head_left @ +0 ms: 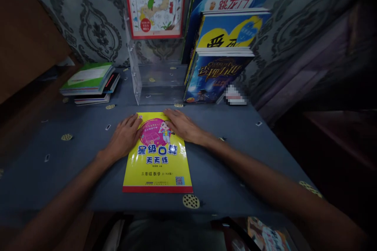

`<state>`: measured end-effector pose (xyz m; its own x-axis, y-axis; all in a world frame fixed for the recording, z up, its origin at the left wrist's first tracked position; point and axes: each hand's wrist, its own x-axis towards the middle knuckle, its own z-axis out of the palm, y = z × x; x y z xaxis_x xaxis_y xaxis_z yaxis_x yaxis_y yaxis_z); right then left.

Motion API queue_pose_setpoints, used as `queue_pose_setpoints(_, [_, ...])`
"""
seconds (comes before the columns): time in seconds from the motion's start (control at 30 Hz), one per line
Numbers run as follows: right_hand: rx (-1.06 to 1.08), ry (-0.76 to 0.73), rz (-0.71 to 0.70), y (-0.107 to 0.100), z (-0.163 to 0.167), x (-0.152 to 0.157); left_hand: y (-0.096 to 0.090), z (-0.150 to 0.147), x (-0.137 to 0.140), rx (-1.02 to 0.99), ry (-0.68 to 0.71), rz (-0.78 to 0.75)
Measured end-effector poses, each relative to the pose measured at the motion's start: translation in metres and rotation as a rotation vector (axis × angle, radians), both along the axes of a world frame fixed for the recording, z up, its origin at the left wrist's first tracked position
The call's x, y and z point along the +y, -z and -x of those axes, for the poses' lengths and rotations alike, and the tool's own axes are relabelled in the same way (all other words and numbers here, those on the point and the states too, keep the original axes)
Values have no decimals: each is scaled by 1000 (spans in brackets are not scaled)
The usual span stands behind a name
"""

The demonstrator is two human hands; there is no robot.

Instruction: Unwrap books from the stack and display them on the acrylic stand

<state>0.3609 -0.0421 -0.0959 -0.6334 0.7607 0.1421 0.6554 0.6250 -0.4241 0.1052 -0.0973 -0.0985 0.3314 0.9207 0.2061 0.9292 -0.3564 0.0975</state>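
A yellow workbook [157,172] with a red strip along its bottom edge lies flat on the table, closed, its cover facing up. The cover carries a pink circle, a cartoon child and Chinese lettering. At its upper left edge rests my left hand [126,133], fingers stretched forward and partly over the cover. My right hand [182,125] lies on the upper right corner with its fingers extended flat over the cover. Both hands touch the workbook from above; neither is closed round it. My right thumb is hidden.
Behind the workbook stands a clear acrylic book rack [159,94], with a red-bordered picture book [156,8] in it. Upright books [218,74] stand to its right. A stack of books [88,76] lies at the back left. The grey tablecloth [88,137] has a pineapple pattern.
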Motion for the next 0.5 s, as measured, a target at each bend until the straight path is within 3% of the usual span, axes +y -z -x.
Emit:
queue_pose_setpoints(0.17, [33, 51, -6, 13, -42, -1, -4, -2, -1, 37, 0, 20])
queue_pose_setpoints(0.5, [51, 22, -43, 19, -38, 5, -20, 5, 18, 165, 48, 51])
